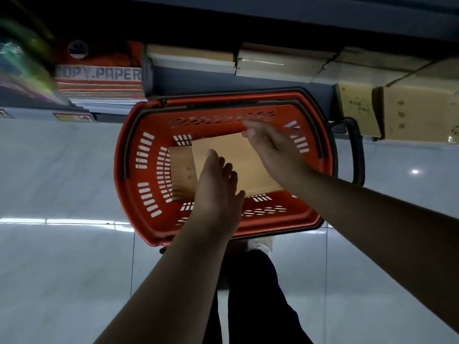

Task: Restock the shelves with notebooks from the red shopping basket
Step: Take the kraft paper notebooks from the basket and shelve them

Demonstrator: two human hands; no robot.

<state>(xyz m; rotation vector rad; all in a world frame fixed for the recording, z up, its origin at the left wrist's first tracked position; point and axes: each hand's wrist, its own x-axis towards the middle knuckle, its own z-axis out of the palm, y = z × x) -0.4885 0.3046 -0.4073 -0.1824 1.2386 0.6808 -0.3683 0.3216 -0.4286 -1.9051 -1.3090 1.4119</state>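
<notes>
Plain tan notebooks (233, 157) in the red basket (139, 194) — both hands (218, 192) flat, fingers straight, atop the uppermost.

You are standing in a shop, most likely a stationery aisle; a red plastic shopping basket (139, 167) with dark handles sits on the glossy pale tiled floor (62, 170) at your feet, the kind a store hands its customers; just beyond it runs a low dark shelf (198, 80) stocked with goods; at its left a stack of reams printed "COPY.PAPER" (99, 75) lies beside blurred bright-coloured packets (22, 68); in the middle and to the right you see flat stacks of brown-wrapped paper goods (280, 63); cardboard cartons (417, 110) stand at the far right; a price label strip (74, 117) runs along the shelf edge
</notes>
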